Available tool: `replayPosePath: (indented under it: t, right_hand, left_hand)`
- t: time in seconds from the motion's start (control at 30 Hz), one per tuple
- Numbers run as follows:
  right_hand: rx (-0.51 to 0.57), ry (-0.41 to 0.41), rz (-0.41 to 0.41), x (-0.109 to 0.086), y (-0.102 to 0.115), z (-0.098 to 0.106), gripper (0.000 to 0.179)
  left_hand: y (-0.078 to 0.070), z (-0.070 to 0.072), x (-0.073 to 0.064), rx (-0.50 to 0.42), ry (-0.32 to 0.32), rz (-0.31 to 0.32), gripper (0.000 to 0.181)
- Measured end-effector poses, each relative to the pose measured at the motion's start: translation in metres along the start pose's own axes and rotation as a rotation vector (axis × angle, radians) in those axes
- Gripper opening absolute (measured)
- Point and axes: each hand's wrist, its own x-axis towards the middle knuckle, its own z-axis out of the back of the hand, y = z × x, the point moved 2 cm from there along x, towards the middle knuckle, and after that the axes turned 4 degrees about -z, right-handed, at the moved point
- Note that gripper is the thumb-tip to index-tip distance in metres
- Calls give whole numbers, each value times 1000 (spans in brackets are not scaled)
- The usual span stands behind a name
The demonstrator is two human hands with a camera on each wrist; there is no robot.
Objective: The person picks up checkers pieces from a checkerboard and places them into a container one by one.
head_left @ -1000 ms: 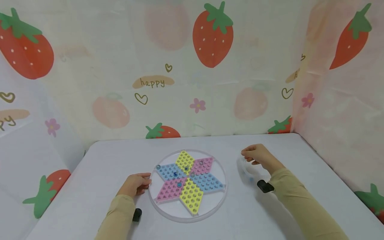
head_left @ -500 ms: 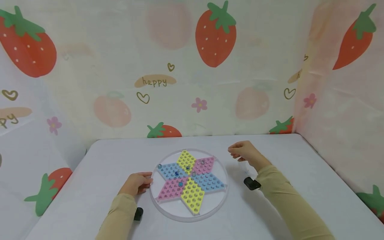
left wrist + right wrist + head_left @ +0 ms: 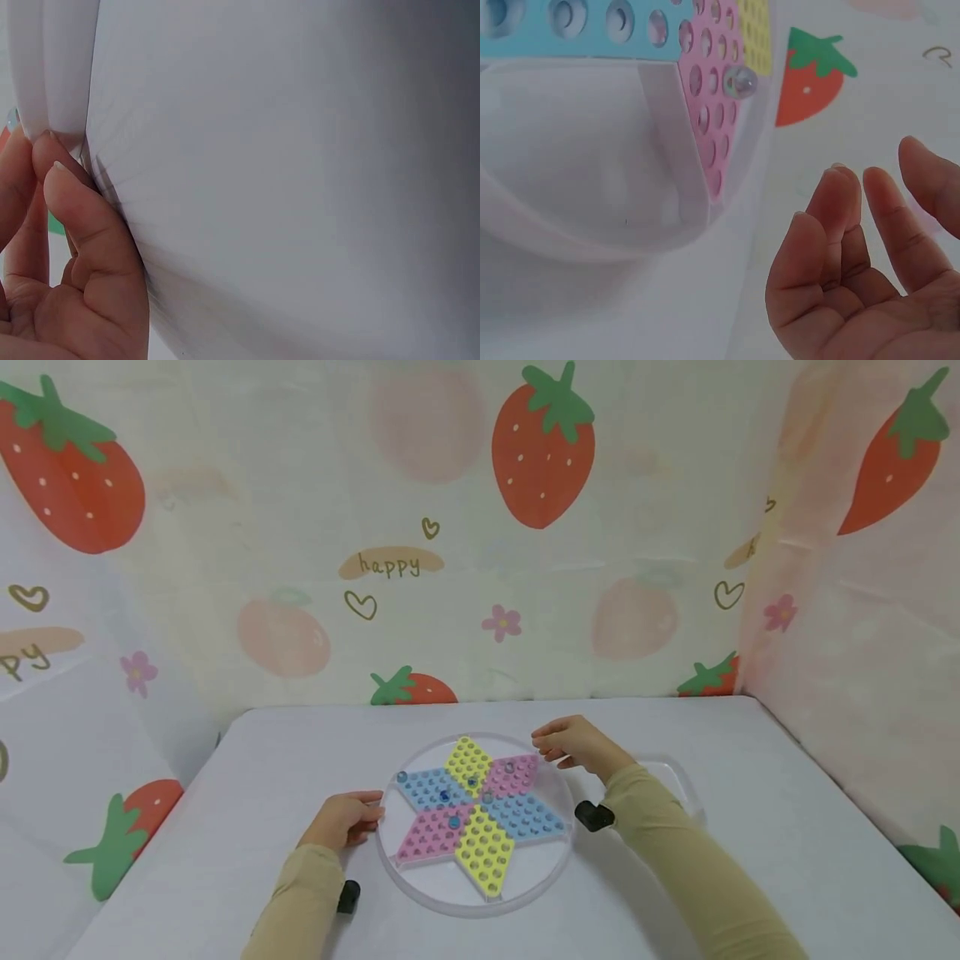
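A round Chinese checkers board (image 3: 442, 905) with a star of yellow, pink and blue points lies on the white table. Several glass marbles sit in its holes, among them a blue marble (image 3: 454, 822) and a clear marble (image 3: 742, 82) on the far right pink point. My left hand (image 3: 342, 821) holds the board's left rim between thumb and fingers. Over the far right of the board hovers my right hand (image 3: 579, 747), its fingers loosely bent. In the right wrist view, thumb and fingertips stand apart and I see nothing between them.
A clear plastic tray (image 3: 671, 765) lies to the right of the board, partly hidden behind the right sleeve (image 3: 675, 843). Cloth walls printed with strawberries stand behind the table and at both sides.
My right hand has moved left from above the clear tray to the far right edge of the board, uncovering the tray. My left hand has kept its place at the rim.
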Motion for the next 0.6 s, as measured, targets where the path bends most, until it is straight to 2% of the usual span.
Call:
replayPosePath:
  t: [0.27, 0.6]
  right_hand:
    - [-36, 49, -10, 18, 1, -17, 37]
    - [-52, 104, -99, 35, -7, -34, 34]
  left_hand:
    - [-1, 0, 3, -3, -11, 7, 44]
    - [0, 0, -1, -22, 3, -20, 43]
